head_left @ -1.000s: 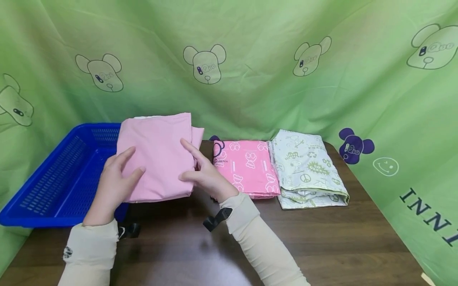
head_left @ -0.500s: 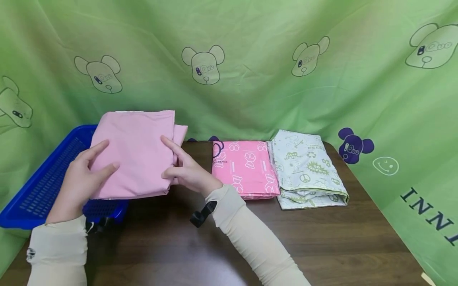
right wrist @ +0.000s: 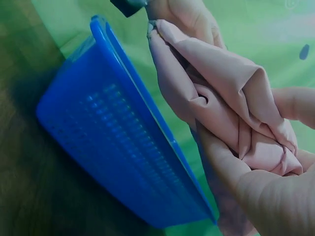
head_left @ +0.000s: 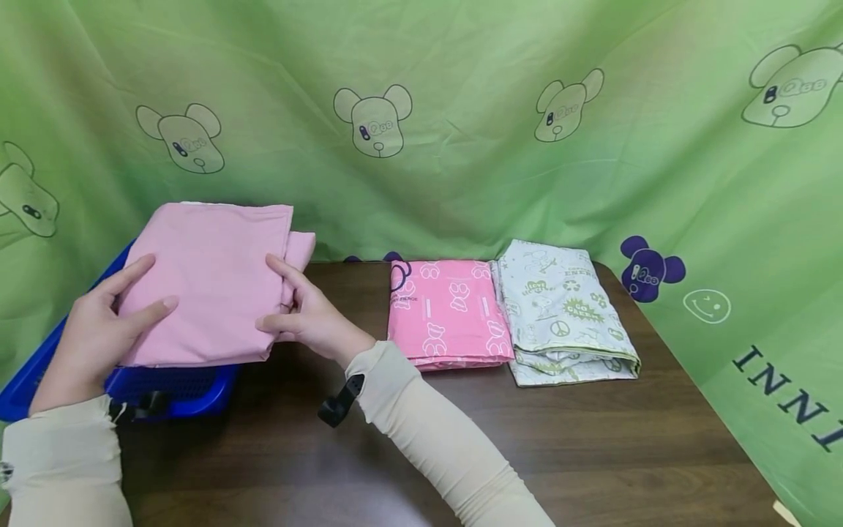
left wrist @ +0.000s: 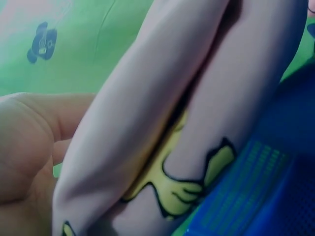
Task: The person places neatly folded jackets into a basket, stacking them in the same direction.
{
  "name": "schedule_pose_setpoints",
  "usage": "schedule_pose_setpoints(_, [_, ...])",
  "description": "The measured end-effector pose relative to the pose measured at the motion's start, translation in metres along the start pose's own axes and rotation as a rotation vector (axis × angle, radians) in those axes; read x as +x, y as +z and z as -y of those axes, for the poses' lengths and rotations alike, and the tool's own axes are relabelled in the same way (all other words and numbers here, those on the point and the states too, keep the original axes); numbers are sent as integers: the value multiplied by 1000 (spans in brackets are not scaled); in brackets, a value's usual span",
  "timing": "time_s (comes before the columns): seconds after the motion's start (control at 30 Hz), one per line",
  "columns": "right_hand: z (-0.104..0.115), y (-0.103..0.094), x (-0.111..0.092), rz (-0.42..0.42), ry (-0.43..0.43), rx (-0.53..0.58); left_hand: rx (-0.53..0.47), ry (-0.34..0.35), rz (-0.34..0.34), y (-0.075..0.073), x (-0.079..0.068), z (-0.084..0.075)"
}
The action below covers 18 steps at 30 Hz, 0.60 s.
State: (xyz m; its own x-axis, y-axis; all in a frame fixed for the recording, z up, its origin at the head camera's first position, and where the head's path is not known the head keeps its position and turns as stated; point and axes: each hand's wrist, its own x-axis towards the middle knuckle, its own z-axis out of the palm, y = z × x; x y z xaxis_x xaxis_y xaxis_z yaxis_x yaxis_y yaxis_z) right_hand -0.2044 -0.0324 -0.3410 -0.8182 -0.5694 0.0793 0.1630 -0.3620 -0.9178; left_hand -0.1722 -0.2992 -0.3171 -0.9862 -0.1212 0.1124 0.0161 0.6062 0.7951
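Head view: green curtain (head_left: 461,190) backs brown table (head_left: 579,446) and pink cloth (head_left: 211,282).

Folded pink cloth (head_left: 204,293) above basket (head_left: 211,384)

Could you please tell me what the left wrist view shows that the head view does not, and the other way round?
Only the left wrist view: a yellow print with dark outlines on the pale pink folded cloth.

Only the head view: the white folded cloth with green print and the wooden table.

Both: the pale pink cloth, the left hand holding it, part of the blue basket, and the green curtain with bear-head prints.
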Motion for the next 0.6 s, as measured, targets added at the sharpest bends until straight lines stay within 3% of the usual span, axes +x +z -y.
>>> schedule_pose_setpoints(0.13, [-5,9,5,-22,-7,-18,14,4,-38,-6,0,10])
schedule_pose_setpoints(0.33, [-11,22,11,-42,-28,-70,-41,3,-77,-15,-1,23])
schedule_pose_setpoints(0.6, [-22,32,16,-56,-11,-102,-43,-26,-54,-23,-3,34])
